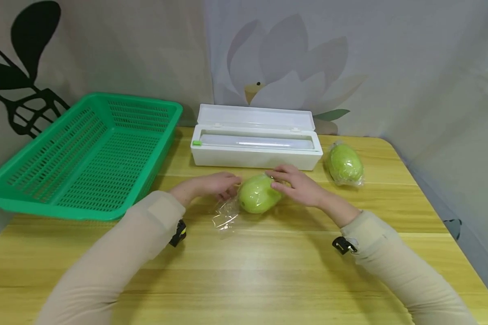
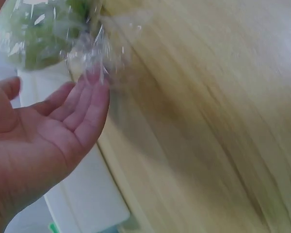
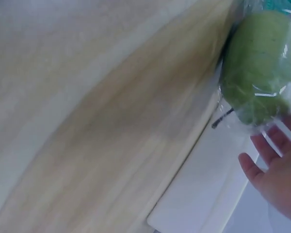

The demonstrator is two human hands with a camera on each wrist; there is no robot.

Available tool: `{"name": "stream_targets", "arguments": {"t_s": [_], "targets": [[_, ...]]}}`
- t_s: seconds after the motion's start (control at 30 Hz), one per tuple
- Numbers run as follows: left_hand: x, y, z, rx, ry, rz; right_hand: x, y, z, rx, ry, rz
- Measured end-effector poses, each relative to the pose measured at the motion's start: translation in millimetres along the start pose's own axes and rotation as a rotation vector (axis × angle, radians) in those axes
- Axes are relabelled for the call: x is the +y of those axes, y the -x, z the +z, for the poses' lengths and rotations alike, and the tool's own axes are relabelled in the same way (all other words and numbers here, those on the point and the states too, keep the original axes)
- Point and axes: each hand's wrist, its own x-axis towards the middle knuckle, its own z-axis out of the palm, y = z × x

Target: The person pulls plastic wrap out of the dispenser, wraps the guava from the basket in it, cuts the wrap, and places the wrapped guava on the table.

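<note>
A pale green oval fruit (image 1: 258,195), wrapped in clear plastic film, lies on the wooden table between both hands. Loose film (image 1: 226,214) spreads from its left end. My left hand (image 1: 217,184) is at that end, and in the left wrist view its relaxed fingers (image 2: 89,109) reach the crumpled film. On the fruit's other end, the right hand (image 1: 297,184) rests its fingertips. A short dark stem (image 3: 223,118) shows through the film in the right wrist view, beside the loosely spread fingers.
Behind the fruit stands a white film dispenser box (image 1: 256,158), lid raised, with a roll (image 1: 256,141) inside. A second wrapped green fruit (image 1: 344,163) lies to its right. A green plastic basket (image 1: 146,198) occupies the table's left side, and a patterned curtain (image 1: 390,67) hangs behind.
</note>
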Motion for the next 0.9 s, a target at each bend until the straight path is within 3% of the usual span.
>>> {"name": "stream_targets", "arguments": {"t_s": [0.17,0.23,0.33,0.43,0.53,0.73,0.9], "targets": [[-0.5,2.3,-1.3,-0.018,-0.006,-0.006,1,1.2,-2,-0.059,-0.009,0.021],[-0.3,-0.3,0.0,0.005,-0.004,0.012,1,1.5,-2,-0.075,-0.039,0.027],[2.1,-5.4,3.5,0.098,0.000,0.094,-1,1.4,-2,-0.079,-0.082,0.021],[6.2,-11.2,8.5,0.204,-0.034,0.220,-2,0.9,-2,-0.061,-0.102,0.003],[10.0,-14.2,13.3,0.248,-0.086,0.295,-2,0.9,-3,-0.043,-0.117,0.009],[10.4,-13.2,17.5,0.274,-0.133,0.293,2,3.7,-5,-0.027,-0.140,0.051],[8.0,-9.6,18.1,0.290,-0.268,0.350,2,6.8,-7,-0.014,-0.096,-0.030]]}}
